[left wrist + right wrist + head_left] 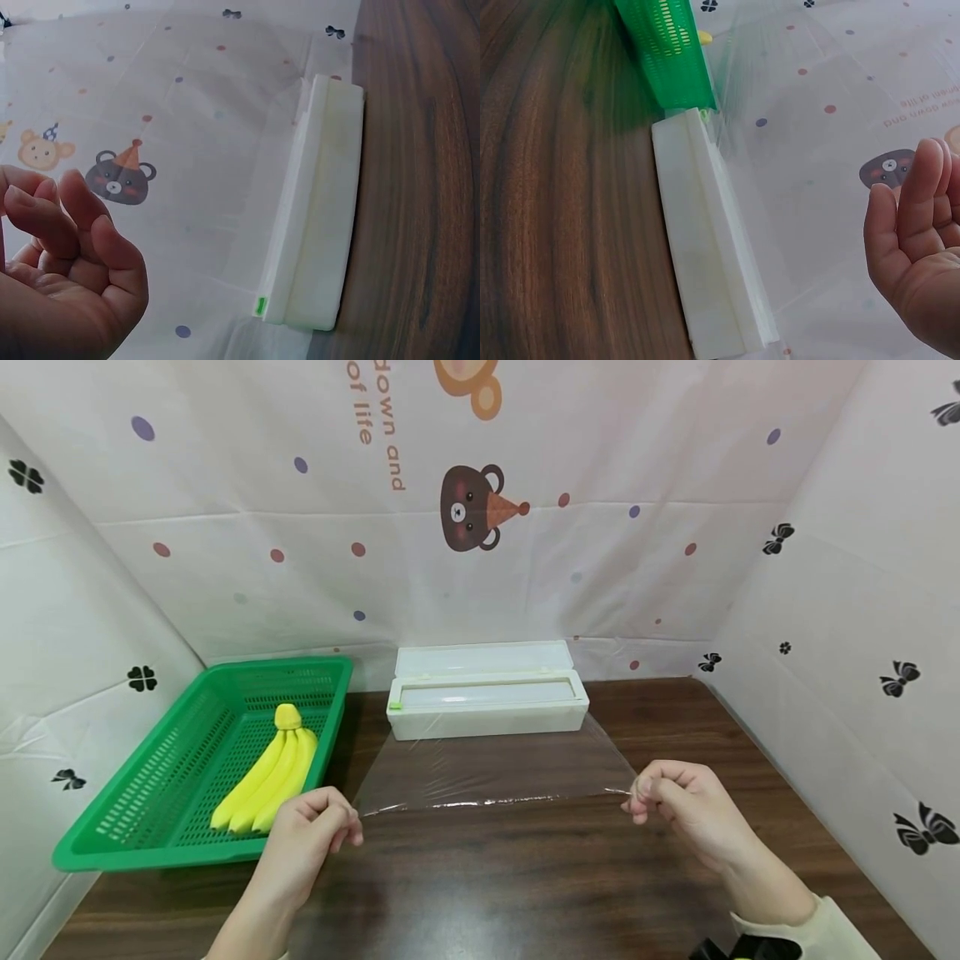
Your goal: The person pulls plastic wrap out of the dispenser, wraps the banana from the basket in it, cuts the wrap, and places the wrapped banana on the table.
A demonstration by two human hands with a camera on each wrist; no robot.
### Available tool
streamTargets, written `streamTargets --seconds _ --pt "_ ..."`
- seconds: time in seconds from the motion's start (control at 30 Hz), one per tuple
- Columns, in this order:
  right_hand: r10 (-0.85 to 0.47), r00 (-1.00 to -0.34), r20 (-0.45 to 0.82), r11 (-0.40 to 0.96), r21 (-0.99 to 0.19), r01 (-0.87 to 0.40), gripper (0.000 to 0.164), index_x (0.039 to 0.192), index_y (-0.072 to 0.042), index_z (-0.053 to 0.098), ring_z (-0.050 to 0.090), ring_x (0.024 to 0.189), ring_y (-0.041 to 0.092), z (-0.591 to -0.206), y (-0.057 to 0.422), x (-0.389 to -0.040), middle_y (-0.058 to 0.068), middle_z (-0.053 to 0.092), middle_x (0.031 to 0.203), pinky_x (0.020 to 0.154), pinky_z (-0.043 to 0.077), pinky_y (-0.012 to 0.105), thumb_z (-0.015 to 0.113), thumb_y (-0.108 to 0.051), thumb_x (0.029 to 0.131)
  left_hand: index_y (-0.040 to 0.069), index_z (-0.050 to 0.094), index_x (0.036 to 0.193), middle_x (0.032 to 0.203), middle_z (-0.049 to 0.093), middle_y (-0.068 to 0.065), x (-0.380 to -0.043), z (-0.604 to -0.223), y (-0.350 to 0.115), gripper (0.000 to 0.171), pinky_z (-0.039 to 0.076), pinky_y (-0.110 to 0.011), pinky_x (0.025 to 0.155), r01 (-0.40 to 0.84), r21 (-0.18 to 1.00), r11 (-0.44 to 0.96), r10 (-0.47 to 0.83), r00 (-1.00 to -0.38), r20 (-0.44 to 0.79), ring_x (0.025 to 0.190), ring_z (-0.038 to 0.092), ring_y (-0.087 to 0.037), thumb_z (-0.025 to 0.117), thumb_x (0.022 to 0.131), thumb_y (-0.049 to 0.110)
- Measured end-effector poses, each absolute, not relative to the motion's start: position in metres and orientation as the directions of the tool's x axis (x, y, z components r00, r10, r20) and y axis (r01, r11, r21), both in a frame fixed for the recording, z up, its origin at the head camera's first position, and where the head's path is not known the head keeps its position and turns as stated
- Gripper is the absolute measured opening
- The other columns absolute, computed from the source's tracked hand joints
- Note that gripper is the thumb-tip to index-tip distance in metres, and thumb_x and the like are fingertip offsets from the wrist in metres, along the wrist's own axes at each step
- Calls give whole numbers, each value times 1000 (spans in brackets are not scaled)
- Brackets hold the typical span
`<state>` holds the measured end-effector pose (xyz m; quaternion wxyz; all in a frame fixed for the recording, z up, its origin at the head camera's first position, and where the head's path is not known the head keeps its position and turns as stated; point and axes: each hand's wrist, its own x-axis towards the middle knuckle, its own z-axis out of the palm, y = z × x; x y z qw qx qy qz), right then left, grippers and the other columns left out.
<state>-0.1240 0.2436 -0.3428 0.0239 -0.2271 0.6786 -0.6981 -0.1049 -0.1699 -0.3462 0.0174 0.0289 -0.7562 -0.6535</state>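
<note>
A sheet of clear plastic wrap [487, 772] stretches from a white cling film dispenser box [487, 720] toward the front of the table. My left hand [311, 831] pinches its left front corner, and my right hand [686, 806] pinches the right one. The film's front edge runs between the two hands, slightly above the wood. The dispenser's lid [483, 657] is raised at the back, and a small green slider [395, 705] sits at its left end. In the wrist views the dispenser [330, 210] [697, 240] shows beyond the curled fingers.
A green plastic basket [75, 852] stands at the left, with a bunch of yellow bananas [273, 772] in it. The dark wooden table [465, 893] is bounded by white patterned cloth walls [637, 568] at the back and sides.
</note>
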Motion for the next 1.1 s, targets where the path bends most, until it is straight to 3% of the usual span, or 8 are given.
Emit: streamTargets --seconds 0.2,0.4,0.63,0.83,1.1 --pt "-318 -910 266 26 -957 -289 32 73 -10 60 60 64 9 -344 245 -120 -7 63 68 52 46 25 41 11 88 -3 43 61 50 46 -2 -102 -345 -170 25 50 -30 66 -21 985 172 -40 -999 -15 62 60 -23 44 86 -5" --pt "-330 -902 277 84 -944 -320 30 71 -7 59 61 65 11 -345 247 -118 -7 62 66 45 37 29 42 12 87 -3 40 60 55 53 -4 -99 -344 -171 22 45 -29 60 -24 977 212 -10 -1000 -22 66 60 -24 43 82 -7" --pt "-386 -878 282 46 -945 -324 29 74 -5 59 62 65 14 -349 251 -115 -7 62 69 59 52 30 41 13 87 -4 46 64 49 48 -1 -95 -347 -176 19 36 -27 44 -48 975 215 54 -997 -60 64 60 -24 47 83 -4" --pt "-415 -869 270 31 -950 -310 26 75 -3 57 60 61 15 -355 255 -112 -7 60 70 64 54 32 41 14 87 -5 46 65 46 40 1 -93 -352 -181 17 43 -27 53 -26 973 231 132 -990 -58 62 61 -26 49 82 -4" --pt "-457 -856 242 39 -956 -291 21 73 5 52 58 58 15 -363 259 -111 -6 59 70 56 52 34 39 15 87 -6 46 65 48 37 -12 -94 -361 -187 18 46 -28 57 28 966 256 259 -965 -40 59 59 -21 51 82 -4"
